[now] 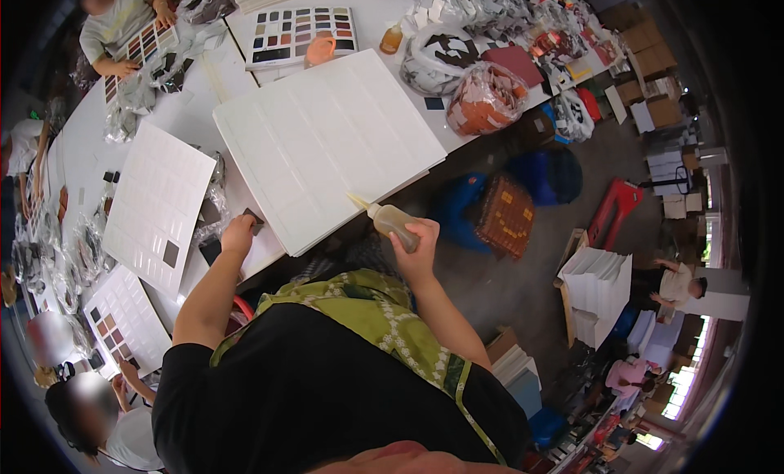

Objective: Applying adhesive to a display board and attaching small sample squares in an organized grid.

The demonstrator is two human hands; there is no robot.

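My right hand [416,247] is wrapped round a squeeze bottle [395,226] of pale yellowish liquid. Its thin nozzle points at the near edge of a stack of large white cards [327,139] with rows of raised slots. At the left, my left hand [238,234] has its fingertips closed on a small dark swatch [256,217], low over the table beside the stack. Another slotted white card [159,200] lies left of that hand, with a single dark swatch [171,253] near its lower corner.
On the table [237,90] beyond the stack are a filled swatch card [300,33], an orange cup [320,49] and an amber bottle [391,40]. Plastic bags of swatches [487,98] crowd the far right. Co-workers handle cards at the left. A stool with a woven cushion [505,216] stands right.
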